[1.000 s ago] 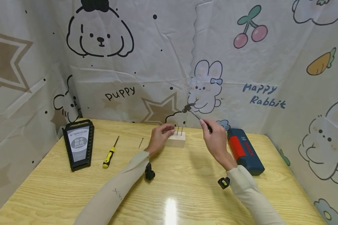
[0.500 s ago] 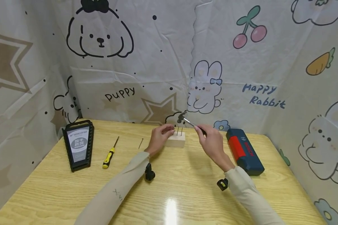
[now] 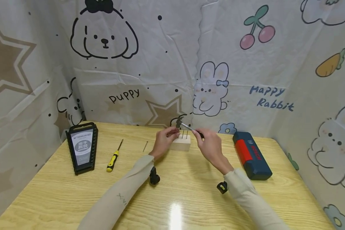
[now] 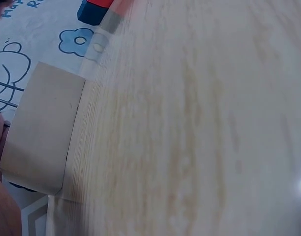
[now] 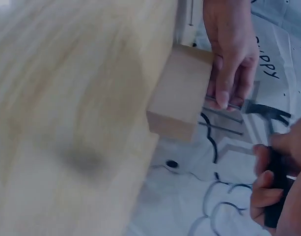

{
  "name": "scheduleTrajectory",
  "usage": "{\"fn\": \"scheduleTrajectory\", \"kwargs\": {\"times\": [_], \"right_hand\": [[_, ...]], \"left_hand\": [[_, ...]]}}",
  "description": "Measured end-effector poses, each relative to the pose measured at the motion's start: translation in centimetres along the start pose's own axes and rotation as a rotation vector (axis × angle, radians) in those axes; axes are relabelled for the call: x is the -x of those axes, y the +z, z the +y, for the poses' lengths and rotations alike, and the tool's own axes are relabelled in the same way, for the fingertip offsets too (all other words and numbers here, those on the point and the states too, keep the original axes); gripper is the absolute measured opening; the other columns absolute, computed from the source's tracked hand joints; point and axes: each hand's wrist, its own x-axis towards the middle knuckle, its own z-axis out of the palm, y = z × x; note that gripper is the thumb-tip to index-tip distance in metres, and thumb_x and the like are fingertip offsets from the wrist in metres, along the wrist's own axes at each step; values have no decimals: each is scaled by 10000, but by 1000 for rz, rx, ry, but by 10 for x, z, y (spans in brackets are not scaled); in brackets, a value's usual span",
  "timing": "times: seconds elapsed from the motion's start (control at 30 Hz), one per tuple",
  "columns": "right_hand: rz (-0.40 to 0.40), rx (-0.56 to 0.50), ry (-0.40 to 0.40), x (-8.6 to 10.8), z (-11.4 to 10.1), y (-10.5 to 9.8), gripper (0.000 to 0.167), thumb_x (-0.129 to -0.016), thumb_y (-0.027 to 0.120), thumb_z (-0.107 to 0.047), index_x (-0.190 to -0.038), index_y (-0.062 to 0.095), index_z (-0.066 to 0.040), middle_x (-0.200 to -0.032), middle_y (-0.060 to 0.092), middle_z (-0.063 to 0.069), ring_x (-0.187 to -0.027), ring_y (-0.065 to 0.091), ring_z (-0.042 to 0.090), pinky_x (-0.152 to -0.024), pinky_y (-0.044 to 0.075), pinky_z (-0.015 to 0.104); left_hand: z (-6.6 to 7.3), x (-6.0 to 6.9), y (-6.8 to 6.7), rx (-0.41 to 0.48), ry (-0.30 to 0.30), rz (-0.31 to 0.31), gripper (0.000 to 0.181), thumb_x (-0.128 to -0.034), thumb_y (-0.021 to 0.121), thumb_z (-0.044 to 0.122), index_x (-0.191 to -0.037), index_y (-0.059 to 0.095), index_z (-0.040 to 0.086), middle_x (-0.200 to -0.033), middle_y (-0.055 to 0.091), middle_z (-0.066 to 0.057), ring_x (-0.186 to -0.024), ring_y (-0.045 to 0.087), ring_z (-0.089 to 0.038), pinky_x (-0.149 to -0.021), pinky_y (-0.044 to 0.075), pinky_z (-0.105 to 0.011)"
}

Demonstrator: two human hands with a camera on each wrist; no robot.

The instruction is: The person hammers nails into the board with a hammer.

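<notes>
A pale wooden block (image 3: 180, 146) lies near the table's back edge, with two nails (image 5: 223, 116) standing in its top. My left hand (image 3: 162, 142) is at the block's left end. In the right wrist view its thumb and fingers pinch another nail (image 5: 235, 105) against the block's top; that nail's tip is hidden. My right hand (image 3: 210, 143) grips a claw hammer (image 3: 187, 126) by its black handle. The hammer head (image 5: 253, 108) is right at the top of the pinched nail; whether they touch I cannot tell.
Left of my left hand lie a loose nail (image 3: 145, 146), a yellow-black screwdriver (image 3: 112, 159) and a black wrench-set holder (image 3: 81, 148). A blue and red Bosch case (image 3: 252, 156) sits at right. Printed cloth (image 3: 166, 73) hangs behind the wooden table (image 3: 189, 195).
My right hand has brought the hammer leftward and down, from above and right of the block to the pinched nail. The left hand keeps its place at the block.
</notes>
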Motion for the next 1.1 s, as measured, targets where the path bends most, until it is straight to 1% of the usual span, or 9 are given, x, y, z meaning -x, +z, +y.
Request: {"fn": "scheduleTrajectory", "kwargs": {"times": [0.1,0.23,0.3,0.37,0.5,0.57,0.77,0.97,1.1], "right_hand": [[12,10,4,2,1,-2,228,-1053,666,-242,-997,791,-59,-802,737,75,-606,592,198,-521,427,343],[149,-26,-33,-3,3,-13,244,-1056,660,-233,-1012,779,-25,-843,749,127,-690,674,279,-575,530,433],[184,-26,-39,-4,5,-18,239,-1053,662,-226,-1012,775,-19,-857,747,140,-714,682,304,-600,545,464],[153,-9,-30,-3,8,-20,226,-1046,672,-218,-999,773,-21,-840,737,130,-693,658,287,-589,523,447],[-6,43,15,5,16,-18,229,-1051,665,-216,-947,774,-44,-736,686,66,-583,541,186,-529,415,338],[-30,35,23,7,18,-17,243,-1060,651,-218,-940,769,-43,-686,643,49,-551,481,158,-516,369,309],[134,-57,-22,6,16,-16,227,-1070,634,-195,-990,751,-18,-751,654,92,-613,540,206,-566,437,341],[57,96,-83,14,15,-8,193,-1035,685,-200,-934,762,-55,-761,707,74,-613,621,224,-498,475,372],[116,70,-81,15,15,-10,188,-1039,681,-195,-976,765,-39,-845,748,110,-687,678,257,-558,544,427]], "left_hand": [[2,0,1,11,-3,-1,236,-973,730,34,-1175,727,-88,-1131,765,-207,-1063,747,-327,-958,614,-354],[4,1,1,24,-6,1,248,-977,727,37,-1192,724,-85,-1147,761,-208,-1070,741,-326,-963,611,-346],[4,1,2,26,0,0,247,-984,722,45,-1198,727,-77,-1156,760,-205,-1071,741,-322,-956,614,-347],[3,1,2,32,3,2,242,-987,720,48,-1202,733,-62,-1163,759,-207,-1071,744,-317,-949,616,-341],[3,2,1,35,-4,10,242,-982,725,44,-1202,738,-54,-1160,763,-197,-1063,751,-310,-940,618,-325],[2,3,1,34,-12,10,235,-982,728,50,-1198,745,-39,-1157,767,-180,-1064,752,-299,-938,617,-313],[1,0,1,46,0,4,213,-985,728,59,-1178,753,-27,-1152,768,-183,-1048,753,-290,-926,621,-313],[4,-2,-2,63,-37,-31,209,-992,716,48,-1177,729,-49,-1143,762,-178,-1065,740,-304,-940,615,-305],[15,-1,-12,49,-96,-48,223,-1018,682,52,-1214,708,-51,-1176,742,-200,-1103,712,-317,-988,600,-370]]}}
